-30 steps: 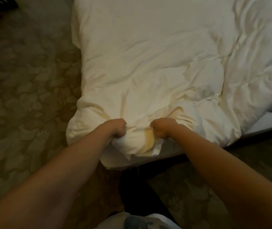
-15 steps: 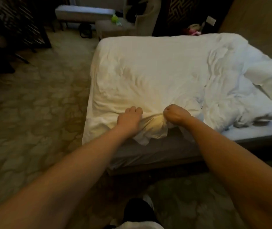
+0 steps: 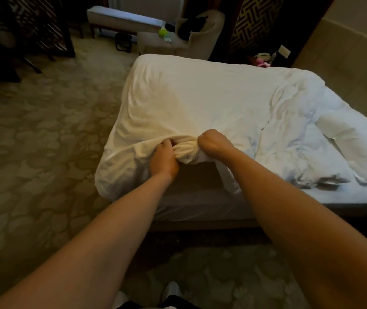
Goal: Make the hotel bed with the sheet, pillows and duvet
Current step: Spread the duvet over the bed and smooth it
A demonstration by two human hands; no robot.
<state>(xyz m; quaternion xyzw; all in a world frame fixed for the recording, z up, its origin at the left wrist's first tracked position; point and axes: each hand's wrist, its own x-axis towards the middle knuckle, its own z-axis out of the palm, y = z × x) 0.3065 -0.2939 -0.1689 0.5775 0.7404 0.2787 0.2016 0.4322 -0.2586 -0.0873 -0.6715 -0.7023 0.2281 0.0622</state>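
My left hand (image 3: 164,160) and right hand (image 3: 213,142), side by side at frame centre, each clench the bunched near edge of the duvet (image 3: 189,103), whose bulk lies beyond them toward the upper middle.

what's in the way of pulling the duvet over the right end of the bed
Nothing lies between the left hand or right hand and the duvet; both grip it. Toward the right, what looks like a pillow lies in its path.
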